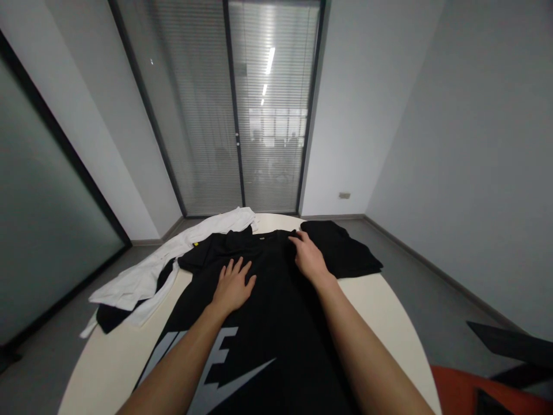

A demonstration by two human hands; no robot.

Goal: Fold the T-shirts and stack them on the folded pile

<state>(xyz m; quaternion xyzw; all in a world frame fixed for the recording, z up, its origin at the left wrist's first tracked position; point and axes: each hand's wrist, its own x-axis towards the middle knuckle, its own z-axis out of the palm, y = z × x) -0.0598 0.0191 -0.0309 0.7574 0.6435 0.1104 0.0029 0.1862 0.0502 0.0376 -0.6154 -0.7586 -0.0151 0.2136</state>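
The fingers (230,268) of the left hand (233,290) lie fanned wide and flat, with nothing gathered between them; those of the right hand (309,253) are bent and closer together, and from where I stand I can't tell whether they pinch cloth.

Furthest left, a long heap of white fabric garments (199,236), with black cloth (114,317) showing among it, runs along the rim of the round, cream-coloured surface (401,340). Its near end pokes over the edge, so a sideways drag on the neighbouring sleeve could catch it and send it sliding off.

In the middle, spread out with its collar at the far side, is the black fabric T-shirt with a large grey print (272,300). The left palm rests on its chest; if that pressure is light, a pull near the collar would probably skew the cloth.

The right hand touches its far shoulder, just beside a folded black cloth bundle (345,253). Black against black, the wrong layer could easily be snagged.
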